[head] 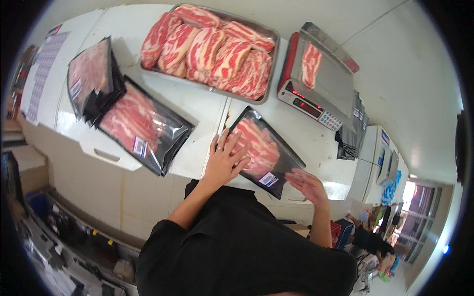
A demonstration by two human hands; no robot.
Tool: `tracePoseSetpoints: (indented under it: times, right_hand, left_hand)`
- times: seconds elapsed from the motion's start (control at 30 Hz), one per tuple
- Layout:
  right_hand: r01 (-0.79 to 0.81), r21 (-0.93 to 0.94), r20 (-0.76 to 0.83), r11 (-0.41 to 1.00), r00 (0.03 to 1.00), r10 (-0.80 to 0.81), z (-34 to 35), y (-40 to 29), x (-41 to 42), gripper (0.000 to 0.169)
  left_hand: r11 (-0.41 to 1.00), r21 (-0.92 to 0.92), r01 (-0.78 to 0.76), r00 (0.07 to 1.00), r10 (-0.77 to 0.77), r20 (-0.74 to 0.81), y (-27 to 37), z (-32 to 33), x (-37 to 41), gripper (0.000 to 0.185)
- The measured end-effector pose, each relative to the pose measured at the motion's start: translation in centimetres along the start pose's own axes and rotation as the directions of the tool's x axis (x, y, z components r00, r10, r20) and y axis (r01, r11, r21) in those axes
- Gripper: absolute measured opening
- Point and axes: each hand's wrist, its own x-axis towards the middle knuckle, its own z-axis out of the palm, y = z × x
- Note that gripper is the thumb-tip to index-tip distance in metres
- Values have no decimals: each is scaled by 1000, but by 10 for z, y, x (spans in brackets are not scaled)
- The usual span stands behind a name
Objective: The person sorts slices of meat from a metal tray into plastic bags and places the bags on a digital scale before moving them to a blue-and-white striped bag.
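A black-backed clear plastic bag of sliced meat lies flat in front of me, with a barcode label near its lower edge. My left hand rests on the bag's left side, fingers spread over the slices. Over the bag's lower right end is my right hand, slightly blurred, its fingers apart; whether it touches the plastic I cannot tell. More bagged meat lies to the left, partly under another filled bag. Beyond them stands a metal tray heaped with marbled meat slices.
A red digital scale with lit digits stands at the back right, a meat slice on its metal platform. Flat black bags lie right of it. Printed label sheets lie at the far left. The chest freezer's handle is at the front left.
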Motion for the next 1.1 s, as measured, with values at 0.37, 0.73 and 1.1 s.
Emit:
tracePoseSetpoints:
  times: [0.37,0.73,1.1]
  right_hand:
    - [265,-950,-26,165,461,-887,34,-230,132,42]
    - [158,-820,-382,550,564,-732,0,-322,304,49]
    - [423,-611,-135,668,776,-616,-21,-334,327,22]
  left_hand:
    - [999,-30,-22,997,20,-73,3,-2,3,32]
    - [964,-265,34,957,-108,-269,2,3,-12,21]
    - [951,-304,64,932,-166,-323,8,10,-16,16]
